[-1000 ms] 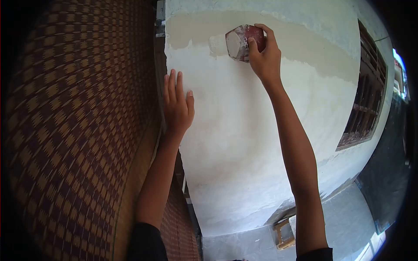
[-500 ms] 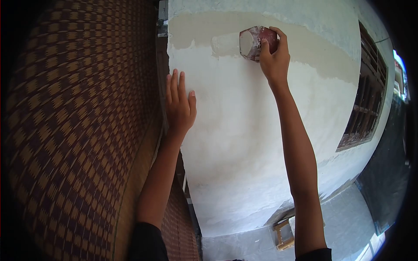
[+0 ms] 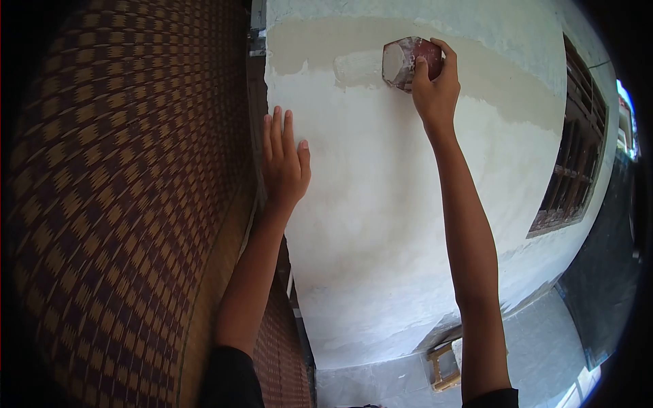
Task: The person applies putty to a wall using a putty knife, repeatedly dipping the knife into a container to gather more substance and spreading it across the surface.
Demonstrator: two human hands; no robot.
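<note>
My right hand (image 3: 437,88) grips a reddish-brown, flat putty spreader (image 3: 430,60) near the top of the wall. Pale putty (image 3: 396,63) is smeared over its left part. The spreader lies against or very close to the wall; the exact contact is hidden. To its left, a lighter patch of wet-looking putty (image 3: 357,68) marks the beige band (image 3: 306,41). Below the band the wall (image 3: 367,156) is whiter. My left hand (image 3: 284,163) rests with fingers stretched out by the wall's left edge, holding nothing.
A woven brown-patterned panel (image 3: 129,170) runs along the left side. On the right is a barred wooden window (image 3: 570,149). A small wooden frame-like object (image 3: 445,367) stands on the grey floor (image 3: 381,389) below, and a dark sheet (image 3: 598,251) hangs at the far right.
My right hand and the putty spreader have shifted slightly right and up, away from the putty patch. My left hand keeps its place at the wall's edge; the view has drifted a little.
</note>
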